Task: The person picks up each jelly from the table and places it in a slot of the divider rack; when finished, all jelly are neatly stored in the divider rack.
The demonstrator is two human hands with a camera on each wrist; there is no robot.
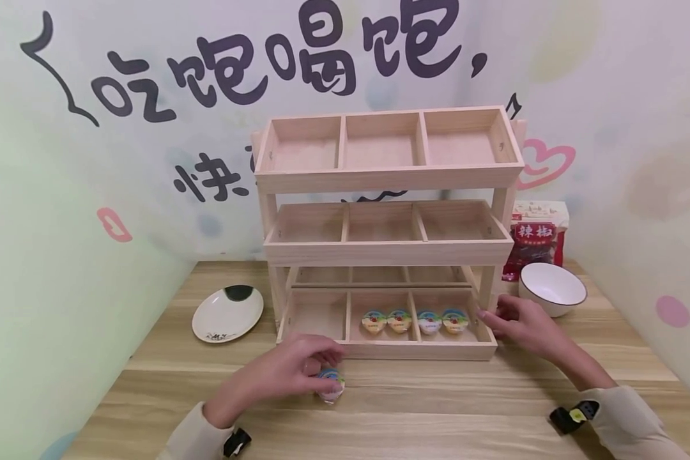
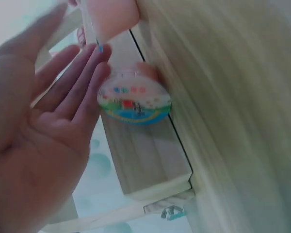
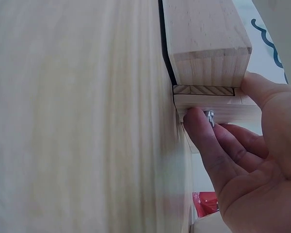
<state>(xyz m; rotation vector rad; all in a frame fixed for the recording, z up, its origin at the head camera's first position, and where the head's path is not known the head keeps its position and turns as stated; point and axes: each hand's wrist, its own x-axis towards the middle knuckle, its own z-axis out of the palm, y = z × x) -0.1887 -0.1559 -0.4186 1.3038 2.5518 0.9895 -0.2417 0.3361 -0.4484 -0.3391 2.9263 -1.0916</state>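
A three-tier wooden rack (image 1: 388,254) with divided trays stands on the table. My left hand (image 1: 290,367) is just in front of its bottom tray and holds a jelly cup (image 1: 331,387), thumb across it. In the left wrist view, the cup's printed lid (image 2: 134,103) faces the camera, and a pinkish cup (image 2: 114,19) is near the thumb. My right hand (image 1: 526,326) grips the bottom tray's right end, fingertips beside a metal screw (image 3: 209,118). Jelly cups lie in the bottom tray, two in the middle compartment (image 1: 386,321) and two in the right one (image 1: 441,321).
Left of the rack lies a white plate (image 1: 224,316) with a dark green patch. On the right stand a white bowl (image 1: 552,287) and, behind it, a red bag of dried chillies (image 1: 535,239). Walls enclose the table (image 1: 425,409) at the back and both sides.
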